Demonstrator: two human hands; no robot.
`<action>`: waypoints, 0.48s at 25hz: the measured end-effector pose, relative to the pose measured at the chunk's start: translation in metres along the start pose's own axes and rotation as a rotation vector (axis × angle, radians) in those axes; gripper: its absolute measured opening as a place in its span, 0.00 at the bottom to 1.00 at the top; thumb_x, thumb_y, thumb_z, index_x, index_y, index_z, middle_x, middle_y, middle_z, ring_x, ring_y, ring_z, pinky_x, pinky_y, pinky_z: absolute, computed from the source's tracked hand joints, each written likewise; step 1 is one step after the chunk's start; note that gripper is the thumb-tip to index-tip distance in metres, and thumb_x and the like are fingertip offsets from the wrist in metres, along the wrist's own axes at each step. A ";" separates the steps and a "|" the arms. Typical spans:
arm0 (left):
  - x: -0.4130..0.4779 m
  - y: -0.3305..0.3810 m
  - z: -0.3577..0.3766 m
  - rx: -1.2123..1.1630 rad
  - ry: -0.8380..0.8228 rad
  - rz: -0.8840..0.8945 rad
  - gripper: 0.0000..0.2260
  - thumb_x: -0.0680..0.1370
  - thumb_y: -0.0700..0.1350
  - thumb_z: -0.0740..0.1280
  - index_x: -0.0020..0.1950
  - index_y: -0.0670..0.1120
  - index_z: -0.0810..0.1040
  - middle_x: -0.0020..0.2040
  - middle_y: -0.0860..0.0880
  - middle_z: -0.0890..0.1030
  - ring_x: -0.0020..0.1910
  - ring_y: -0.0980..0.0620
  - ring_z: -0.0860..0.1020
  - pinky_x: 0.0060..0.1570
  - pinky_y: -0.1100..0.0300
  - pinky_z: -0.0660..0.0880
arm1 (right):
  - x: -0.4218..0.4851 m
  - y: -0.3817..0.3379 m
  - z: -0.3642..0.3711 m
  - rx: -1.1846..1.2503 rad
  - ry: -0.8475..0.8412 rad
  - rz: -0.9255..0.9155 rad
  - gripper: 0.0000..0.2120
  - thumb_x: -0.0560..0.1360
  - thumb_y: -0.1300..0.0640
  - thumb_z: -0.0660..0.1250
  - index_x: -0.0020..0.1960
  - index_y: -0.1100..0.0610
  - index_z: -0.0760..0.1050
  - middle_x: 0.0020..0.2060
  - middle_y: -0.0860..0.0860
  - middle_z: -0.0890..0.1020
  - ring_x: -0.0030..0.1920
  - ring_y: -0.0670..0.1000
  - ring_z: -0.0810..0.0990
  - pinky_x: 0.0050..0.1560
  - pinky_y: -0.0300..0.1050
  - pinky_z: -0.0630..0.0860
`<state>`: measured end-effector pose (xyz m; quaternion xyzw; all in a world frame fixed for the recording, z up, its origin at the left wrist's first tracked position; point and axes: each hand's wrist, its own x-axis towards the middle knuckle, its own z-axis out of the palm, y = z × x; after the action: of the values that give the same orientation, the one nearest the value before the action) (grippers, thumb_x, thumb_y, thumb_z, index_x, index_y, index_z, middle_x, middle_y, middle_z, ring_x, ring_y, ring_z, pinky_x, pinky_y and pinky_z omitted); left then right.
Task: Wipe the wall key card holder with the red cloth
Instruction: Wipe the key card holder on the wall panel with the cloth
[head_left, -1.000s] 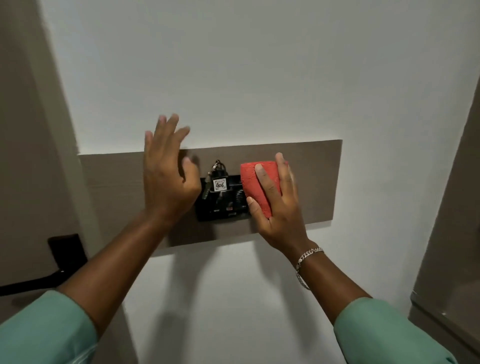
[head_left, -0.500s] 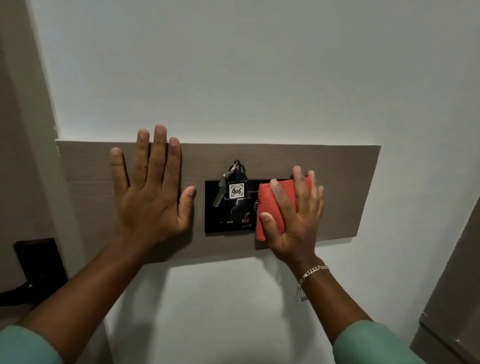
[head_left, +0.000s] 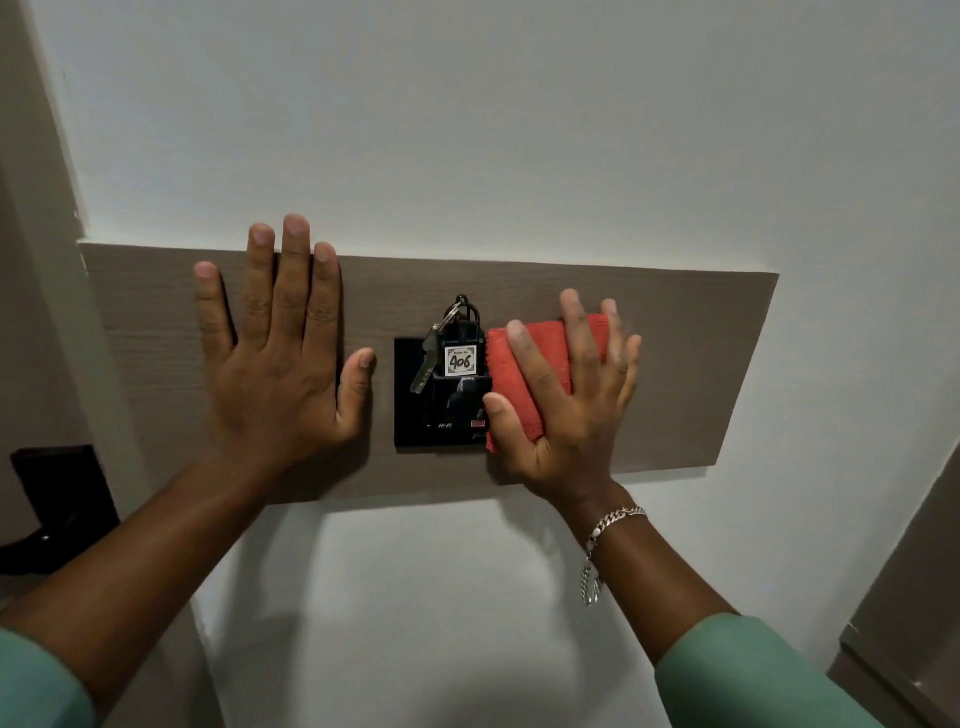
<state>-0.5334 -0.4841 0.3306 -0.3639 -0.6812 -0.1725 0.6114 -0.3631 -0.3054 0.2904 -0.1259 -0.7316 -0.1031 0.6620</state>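
Observation:
The black key card holder (head_left: 415, 415) is mounted on a grey-brown wall panel (head_left: 691, 364). A key fob (head_left: 461, 359) tagged 406 sits in its slot, and a key (head_left: 425, 366) hangs from the fob. My right hand (head_left: 569, 415) presses a folded red cloth (head_left: 540, 364) flat against the holder's right side, which the cloth and hand hide. My left hand (head_left: 278, 353) lies flat on the panel to the left of the holder, fingers spread, holding nothing.
White wall (head_left: 493, 119) surrounds the panel. A black door handle plate (head_left: 57, 488) shows at the left edge, beside a beige door frame (head_left: 41, 270). A brown surface edge (head_left: 914, 613) is at the lower right.
My left hand has flattened onto the panel with its fingers spread. My right hand stays pressed on the red cloth at the holder's right side, the thumb now lower on the cloth's left edge.

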 end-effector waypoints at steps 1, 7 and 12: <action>0.000 0.000 0.000 0.001 -0.003 0.004 0.35 0.80 0.58 0.52 0.81 0.40 0.48 0.81 0.37 0.53 0.80 0.43 0.43 0.76 0.38 0.41 | 0.000 0.005 -0.001 -0.011 -0.010 -0.085 0.26 0.78 0.36 0.58 0.71 0.46 0.70 0.76 0.57 0.66 0.78 0.67 0.61 0.77 0.71 0.54; 0.000 0.002 -0.003 -0.007 0.005 0.003 0.35 0.80 0.57 0.53 0.81 0.39 0.50 0.80 0.36 0.54 0.80 0.37 0.50 0.76 0.37 0.42 | 0.010 0.001 0.000 -0.047 0.028 0.086 0.26 0.79 0.37 0.56 0.74 0.46 0.69 0.78 0.56 0.65 0.81 0.66 0.55 0.79 0.70 0.49; -0.001 0.001 -0.002 -0.012 0.001 0.003 0.35 0.80 0.58 0.53 0.81 0.39 0.48 0.81 0.36 0.53 0.80 0.38 0.49 0.75 0.35 0.43 | 0.008 0.024 -0.004 -0.045 0.010 -0.162 0.27 0.78 0.40 0.58 0.73 0.53 0.71 0.75 0.57 0.68 0.79 0.68 0.59 0.77 0.72 0.53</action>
<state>-0.5319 -0.4852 0.3297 -0.3683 -0.6792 -0.1759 0.6099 -0.3525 -0.2839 0.2988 -0.0804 -0.7337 -0.1734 0.6520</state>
